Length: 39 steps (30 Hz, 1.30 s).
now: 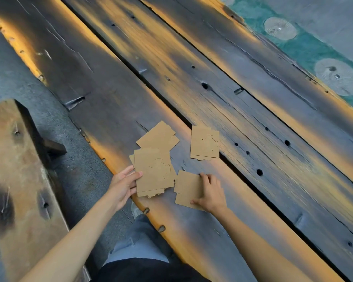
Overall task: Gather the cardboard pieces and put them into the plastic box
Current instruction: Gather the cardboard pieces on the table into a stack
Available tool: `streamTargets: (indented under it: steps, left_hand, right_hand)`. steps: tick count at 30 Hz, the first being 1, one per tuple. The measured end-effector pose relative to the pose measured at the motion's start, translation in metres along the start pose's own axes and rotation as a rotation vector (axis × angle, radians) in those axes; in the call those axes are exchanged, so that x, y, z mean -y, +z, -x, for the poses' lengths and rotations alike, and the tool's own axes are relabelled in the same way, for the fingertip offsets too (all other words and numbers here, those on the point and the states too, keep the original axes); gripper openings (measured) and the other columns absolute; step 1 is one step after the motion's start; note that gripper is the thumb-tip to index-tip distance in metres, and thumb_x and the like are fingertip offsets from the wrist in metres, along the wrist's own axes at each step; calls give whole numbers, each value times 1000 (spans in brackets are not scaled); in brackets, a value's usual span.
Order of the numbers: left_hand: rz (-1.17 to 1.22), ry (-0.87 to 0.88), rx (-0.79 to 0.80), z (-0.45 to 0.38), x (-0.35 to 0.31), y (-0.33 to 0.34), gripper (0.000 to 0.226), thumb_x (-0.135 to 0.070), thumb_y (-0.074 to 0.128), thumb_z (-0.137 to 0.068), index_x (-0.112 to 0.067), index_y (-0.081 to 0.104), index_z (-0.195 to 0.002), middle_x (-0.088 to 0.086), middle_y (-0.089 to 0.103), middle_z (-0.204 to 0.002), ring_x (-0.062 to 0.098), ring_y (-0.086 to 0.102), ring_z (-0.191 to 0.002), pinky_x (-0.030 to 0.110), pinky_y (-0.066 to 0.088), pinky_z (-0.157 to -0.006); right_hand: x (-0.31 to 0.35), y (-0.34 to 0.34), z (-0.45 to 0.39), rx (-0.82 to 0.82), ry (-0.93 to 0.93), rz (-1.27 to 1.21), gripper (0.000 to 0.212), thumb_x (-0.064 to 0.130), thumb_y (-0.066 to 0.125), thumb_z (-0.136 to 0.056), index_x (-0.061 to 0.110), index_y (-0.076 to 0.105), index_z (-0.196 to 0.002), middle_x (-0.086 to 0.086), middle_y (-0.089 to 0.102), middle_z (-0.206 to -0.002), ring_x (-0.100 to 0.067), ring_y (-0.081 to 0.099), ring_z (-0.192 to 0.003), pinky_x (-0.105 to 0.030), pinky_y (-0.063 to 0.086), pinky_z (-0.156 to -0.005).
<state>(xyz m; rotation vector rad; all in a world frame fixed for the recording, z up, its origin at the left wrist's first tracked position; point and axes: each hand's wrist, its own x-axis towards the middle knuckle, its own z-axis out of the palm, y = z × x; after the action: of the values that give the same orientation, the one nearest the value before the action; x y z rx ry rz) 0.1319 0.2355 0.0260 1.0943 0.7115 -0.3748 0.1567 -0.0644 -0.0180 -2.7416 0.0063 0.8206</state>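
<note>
Where the head camera looks down, a table (192,82) of long, dark, weathered planks runs diagonally across the view, streaked with orange-yellow, pitted with knot holes and split by a narrow gap between boards. Beside it at the lower left stands a paler wooden bench (18,169) with dark stains, and grey floor (6,78) shows between the two. At the upper right lies a green surface (306,45) with pale round patches.

Cardboard pieces lie grouped on the near plank. The left hand (124,185) grips the left edge of a stack of cardboard (154,171), thumb on top and fingers beneath, at the table's edge. The right hand (211,193) presses flat on a second piece (186,187) just beside that stack, fingers spread over its right side. Another piece (157,137) lies beyond the stack, partly under it, and a fourth piece (204,142) with a curved cut-out sits apart, by the gap. The person's jeans (139,241) show below the table edge.
</note>
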Motion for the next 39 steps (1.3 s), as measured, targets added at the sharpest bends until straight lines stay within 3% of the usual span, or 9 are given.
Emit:
streamTargets:
  steps: [3, 7, 14, 20, 23, 25, 29, 34, 39]
  left_hand:
    - [-15, -16, 12, -6, -4, -2, 29, -3, 62, -99, -13, 69, -125, 10, 78, -121, 28, 75, -111, 36, 65, -83]
    - [-27, -30, 48, -14, -12, -3, 29, -2, 61, -99, -11, 69, -125, 11, 78, -121, 28, 75, -111, 36, 65, -83]
    - [-31, -56, 107, -31, -28, -5, 34, -2, 60, -99, -11, 67, -131, 12, 77, -123, 30, 74, -113, 39, 65, -85]
    - [-55, -79, 152, -47, -39, -5, 33, -4, 63, -98, -12, 68, -130, 12, 78, -121, 29, 76, -108, 38, 66, -79]
    - [-50, -84, 180, -52, -45, -1, 32, -5, 64, -98, -14, 70, -127, 12, 78, -122, 29, 76, -110, 37, 65, -78]
    - [-53, -86, 209, -54, -50, 3, 32, -6, 65, -97, -14, 71, -127, 13, 78, -122, 29, 76, -110, 36, 65, -78]
    - [-35, -90, 262, -54, -58, 13, 40, -8, 71, -94, -7, 63, -133, 15, 77, -121, 31, 75, -111, 40, 64, -81]
    - [42, -76, 336, -46, -69, 21, 45, -12, 76, -87, -6, 66, -131, 17, 76, -123, 31, 76, -107, 39, 64, -80]
    - [142, -58, 419, -37, -68, 17, 40, -6, 68, -91, -6, 69, -130, 21, 73, -128, 32, 75, -109, 38, 64, -82]
  right_hand:
    - [-1, -2, -3, -18, 24, 35, 101, 54, 89, -62, 30, 37, -146, -2, 42, -133, -25, 38, -125, -37, 36, -101]
    - [-7, -14, -3, -54, 73, -78, 69, 41, 85, -75, 34, 52, -135, 0, 44, -118, -25, 41, -120, -36, 33, -97]
    - [-12, -38, 16, -91, 75, -308, 30, 22, 76, -89, 30, 72, -118, 0, 58, -108, -20, 58, -104, -39, 53, -85]
    - [14, -60, 25, -243, 74, -584, 28, 19, 73, -93, 13, 76, -120, -2, 60, -89, -16, 61, -86, -27, 50, -78]
    - [50, -75, 27, -403, -14, -669, 26, 11, 72, -94, 17, 75, -119, -2, 58, -86, -20, 61, -83, -28, 54, -72]
    - [78, -80, 28, -527, -130, -591, 27, 9, 71, -93, 17, 76, -119, -4, 59, -84, -22, 60, -81, -38, 54, -69]
    - [124, -82, 28, -717, -346, -329, 30, 13, 71, -93, 21, 77, -121, -2, 55, -83, -21, 52, -73, -36, 45, -55]
    - [152, -73, 26, -705, -405, -202, 39, 11, 73, -88, 28, 75, -123, -1, 66, -103, -20, 58, -84, -33, 50, -56]
    - [169, -66, 34, -572, -322, -199, 42, 26, 65, -89, 36, 69, -129, 5, 67, -123, -18, 60, -105, -26, 51, -63]
